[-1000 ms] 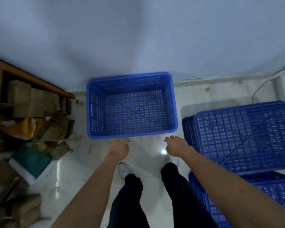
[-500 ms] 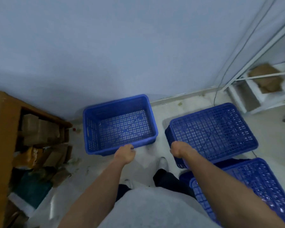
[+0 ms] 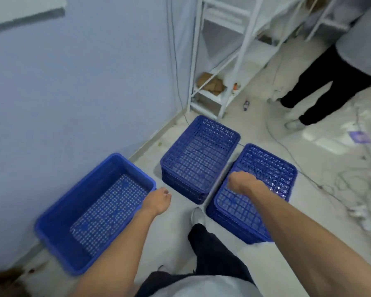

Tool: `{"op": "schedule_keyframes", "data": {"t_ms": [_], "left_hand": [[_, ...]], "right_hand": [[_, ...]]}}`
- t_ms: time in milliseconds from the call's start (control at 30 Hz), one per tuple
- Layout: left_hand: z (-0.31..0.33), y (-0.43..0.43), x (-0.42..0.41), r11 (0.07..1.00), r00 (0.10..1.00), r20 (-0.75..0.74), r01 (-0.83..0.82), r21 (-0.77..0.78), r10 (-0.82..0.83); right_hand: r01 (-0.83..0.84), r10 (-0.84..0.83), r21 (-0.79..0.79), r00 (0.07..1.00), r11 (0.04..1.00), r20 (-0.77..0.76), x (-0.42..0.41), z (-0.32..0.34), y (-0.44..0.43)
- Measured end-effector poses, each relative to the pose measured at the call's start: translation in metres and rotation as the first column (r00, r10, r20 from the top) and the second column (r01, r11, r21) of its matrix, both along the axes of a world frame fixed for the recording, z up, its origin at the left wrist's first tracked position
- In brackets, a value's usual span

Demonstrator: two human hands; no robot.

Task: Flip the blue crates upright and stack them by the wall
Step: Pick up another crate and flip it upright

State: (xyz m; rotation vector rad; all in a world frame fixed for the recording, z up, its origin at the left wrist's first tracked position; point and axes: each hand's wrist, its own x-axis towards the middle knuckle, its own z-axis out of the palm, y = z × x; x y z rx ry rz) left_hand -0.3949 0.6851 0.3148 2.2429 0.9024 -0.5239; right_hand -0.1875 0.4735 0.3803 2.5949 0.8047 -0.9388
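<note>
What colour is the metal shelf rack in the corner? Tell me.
White, seen in the head view: the shelf rack has a white frame and shelves.

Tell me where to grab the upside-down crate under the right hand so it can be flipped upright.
Probably by the two short end walls, low at the rim that rests on the floor, one hand per end. The nearer upside-down crate lies base up, so its top offers only flat lattice. The right hand hovers above that base and the left hand is empty; the upright crate waits by the wall.

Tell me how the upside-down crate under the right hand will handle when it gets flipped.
The upside-down crate is probably light: its base and walls are open mesh. It likely stays stiff, since ribs cross the base. The holes should give the right hand a sure grip.
</note>
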Motion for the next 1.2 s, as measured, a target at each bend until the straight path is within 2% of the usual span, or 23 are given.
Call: {"op": "schedule_keyframes", "data": {"t_ms": [167,433,700,933,1200], "left_hand": [[0.026,-0.047,0.035,0.991,0.990,0.045,0.136,0.011,-0.136],[0.042,-0.140,0.095,0.952,0.945,0.115,0.304,0.027,-0.305],[0.017,-0.244,0.156,0.911,0.908,-0.109,0.410,0.043,-0.404],[-0.010,-0.299,0.202,0.853,0.850,-0.222,0.509,0.115,-0.477],[-0.048,-0.285,0.270,0.840,0.837,-0.220,0.531,0.111,-0.500]], "right_hand": [[0.189,-0.190,0.018,0.981,0.982,0.041,-0.017,0.013,-0.096],[0.422,-0.421,0.047,0.907,0.905,-0.030,-0.012,0.004,-0.230],[0.535,-0.521,0.214,0.844,0.817,-0.123,0.000,-0.026,-0.344],[0.588,-0.560,0.147,0.805,0.795,-0.195,0.027,-0.058,-0.417],[0.648,-0.620,0.067,0.750,0.759,-0.230,0.083,-0.103,-0.439]]}}
